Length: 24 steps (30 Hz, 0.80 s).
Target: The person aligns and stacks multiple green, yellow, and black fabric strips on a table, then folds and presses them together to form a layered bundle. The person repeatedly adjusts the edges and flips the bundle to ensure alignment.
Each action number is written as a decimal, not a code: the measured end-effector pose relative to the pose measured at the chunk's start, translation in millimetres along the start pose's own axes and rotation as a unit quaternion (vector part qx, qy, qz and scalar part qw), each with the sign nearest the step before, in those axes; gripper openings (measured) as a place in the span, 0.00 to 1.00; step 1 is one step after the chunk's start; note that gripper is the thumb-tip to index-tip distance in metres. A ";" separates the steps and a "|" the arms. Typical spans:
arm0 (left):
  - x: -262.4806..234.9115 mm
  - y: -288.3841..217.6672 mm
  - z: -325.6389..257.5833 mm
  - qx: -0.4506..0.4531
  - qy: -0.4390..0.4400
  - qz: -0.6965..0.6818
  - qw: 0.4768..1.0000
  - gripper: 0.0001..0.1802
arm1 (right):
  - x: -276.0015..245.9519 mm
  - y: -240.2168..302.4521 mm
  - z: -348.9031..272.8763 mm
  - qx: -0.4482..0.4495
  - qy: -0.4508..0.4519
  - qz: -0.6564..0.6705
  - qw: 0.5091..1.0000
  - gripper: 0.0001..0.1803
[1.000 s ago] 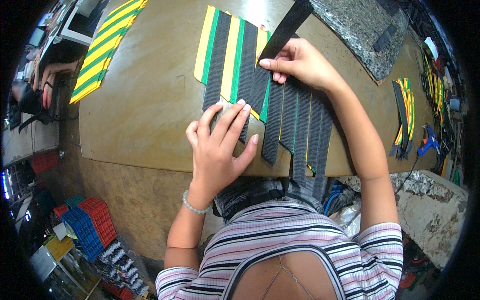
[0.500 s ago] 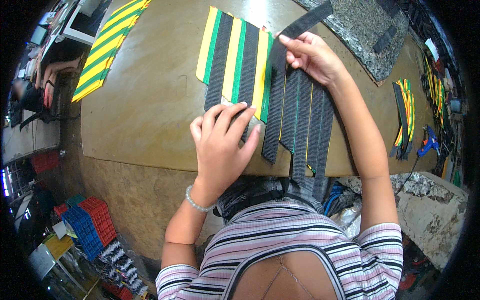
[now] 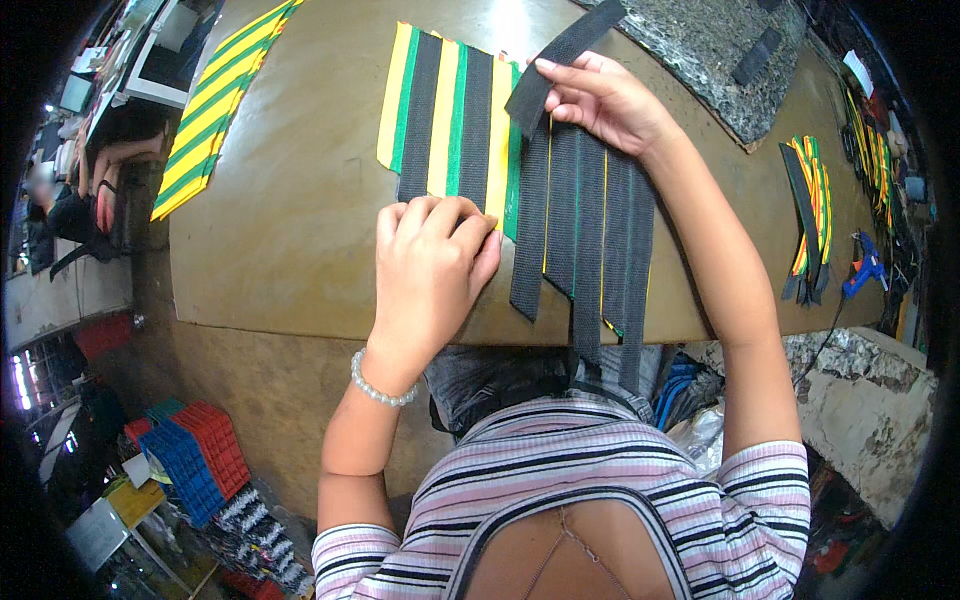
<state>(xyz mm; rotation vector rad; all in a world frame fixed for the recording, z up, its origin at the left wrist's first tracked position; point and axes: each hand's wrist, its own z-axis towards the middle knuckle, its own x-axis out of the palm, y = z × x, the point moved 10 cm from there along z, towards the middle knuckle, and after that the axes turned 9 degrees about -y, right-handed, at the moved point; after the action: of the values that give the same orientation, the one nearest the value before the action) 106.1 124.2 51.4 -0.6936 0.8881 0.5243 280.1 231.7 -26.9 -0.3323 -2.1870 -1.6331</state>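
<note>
- One black strap (image 3: 582, 42) is in your right hand (image 3: 615, 105), pinched between thumb and fingers near its lower part; it slants, its upper end in line with the slab (image 3: 680, 55) and its lower end over the panel's upper right side.
- Your left hand (image 3: 428, 265) curls, knuckles up, over the lower edge of the panel (image 3: 440, 115); you have its fingers bent in, and whether they grip or only press I cannot tell.
- The panel, striped in yellow, green and black, lies on the table (image 3: 290, 220) ahead of you.
- Just to its right lie more dark strips (image 3: 590, 215), side by side, thin yellow and green lines between them; two ends reach past the table's near edge.
- A yellow-and-green stack (image 3: 215, 120) lies well apart, at the table's far left.
- Toward the right edge you have a small bundle (image 3: 812, 220) of striped bands, with a blue glue gun (image 3: 864, 265) near it.
- A bracelet (image 3: 383, 383) circles your left wrist.
</note>
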 end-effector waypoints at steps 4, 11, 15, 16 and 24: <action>-2.6 -3.6 0.1 0.039 -0.045 -0.002 0.998 0.09 | 19.8 0.5 -9.2 -0.049 0.058 -0.175 0.982 0.16; 2.8 14.2 -4.5 0.002 -0.030 -0.066 0.997 0.08 | 5.6 -2.8 -0.7 -0.020 0.015 -0.095 0.995 0.17; -3.0 17.6 -15.5 -0.028 -0.007 -0.050 0.998 0.13 | 0.5 32.6 -4.8 -0.071 0.033 -0.070 0.994 0.18; -7.6 14.7 -19.1 -0.023 -0.016 -0.025 0.999 0.14 | -2.4 51.5 -5.9 -0.124 0.016 -0.067 0.990 0.18; 5.7 -9.0 -43.8 -0.040 0.023 0.075 0.996 0.28 | 31.1 67.6 27.0 -0.163 -0.063 -0.693 0.699 0.38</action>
<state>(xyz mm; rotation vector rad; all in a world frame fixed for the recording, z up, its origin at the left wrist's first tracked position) 92.6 86.9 30.2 -0.7171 0.9710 0.6820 275.5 276.0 38.5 1.5837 -2.2124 -2.6911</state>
